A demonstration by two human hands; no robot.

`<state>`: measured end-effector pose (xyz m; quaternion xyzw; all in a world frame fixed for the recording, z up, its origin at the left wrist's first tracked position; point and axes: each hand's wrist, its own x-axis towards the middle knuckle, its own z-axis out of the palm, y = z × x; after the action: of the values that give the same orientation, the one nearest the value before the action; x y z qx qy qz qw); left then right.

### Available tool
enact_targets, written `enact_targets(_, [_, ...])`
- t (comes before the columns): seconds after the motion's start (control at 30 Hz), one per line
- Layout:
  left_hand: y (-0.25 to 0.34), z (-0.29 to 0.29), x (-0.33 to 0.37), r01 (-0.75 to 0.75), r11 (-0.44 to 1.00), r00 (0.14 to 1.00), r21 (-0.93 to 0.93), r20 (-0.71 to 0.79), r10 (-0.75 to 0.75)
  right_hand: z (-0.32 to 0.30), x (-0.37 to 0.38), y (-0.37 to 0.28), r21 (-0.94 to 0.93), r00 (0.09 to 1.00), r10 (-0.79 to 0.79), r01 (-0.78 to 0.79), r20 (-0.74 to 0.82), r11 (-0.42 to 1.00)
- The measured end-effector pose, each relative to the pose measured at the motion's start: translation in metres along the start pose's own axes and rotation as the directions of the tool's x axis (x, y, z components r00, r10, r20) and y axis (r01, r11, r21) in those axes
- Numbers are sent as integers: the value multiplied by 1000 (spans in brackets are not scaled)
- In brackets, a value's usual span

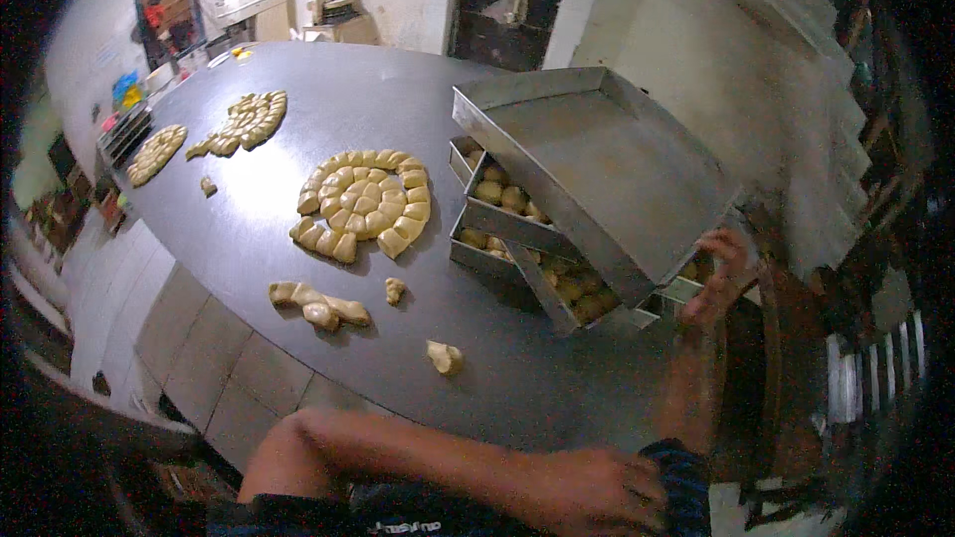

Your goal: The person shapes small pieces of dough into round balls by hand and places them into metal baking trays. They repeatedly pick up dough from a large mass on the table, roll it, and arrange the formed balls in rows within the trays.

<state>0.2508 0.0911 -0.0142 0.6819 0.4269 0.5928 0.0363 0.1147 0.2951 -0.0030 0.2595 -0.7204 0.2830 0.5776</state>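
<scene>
My right hand [718, 276] reaches out to the near right corner of an empty metal baking tray [617, 154], its fingers curled at the rim. This tray lies tilted on top of a stack of smaller metal pans [542, 229] that hold round dough balls [512, 199]. Across my body, my left hand [597, 492] lies against the dark blue sleeve [681, 482] of my right arm. Its fingers are bent and dim; what they pinch, if anything, is hidden. Nearest on the table are a loose dough lump [445, 357] and a twisted dough piece [318, 306].
A spiral of cut dough pieces [366, 201] lies mid-table, with two more clusters [244, 124] [157, 154] farther left. The grey table [398, 89] has a curved-looking edge along the tiled floor [229, 363]. A press-like machine [334, 2] stands by the back wall, left of a doorway [502, 0].
</scene>
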Motion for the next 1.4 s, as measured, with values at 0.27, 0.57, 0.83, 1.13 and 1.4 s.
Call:
enact_targets(0.27, [93,27,6,-640,693,565,-332,407,718,-57,77,-61,-761,982,-147,182,115,623])
enact_targets(0.57, [86,-44,-96,-200,902,885,-382,326,334,61,-28,-153,-256,798,417,-334,436,907])
enact_targets(0.83, [86,-199,-315,892,291,452,346,-707,-543,142,-173,-186,-170,463,273,-252,844,953])
enact_targets(1.13, [101,-250,-385,916,40,354,399,-760,-545,158,-181,-177,-524,490,498,-95,715,846])
enact_targets(1.4, [95,-311,-425,921,181,337,346,-469,-817,177,-206,-201,-552,454,683,-403,572,730])
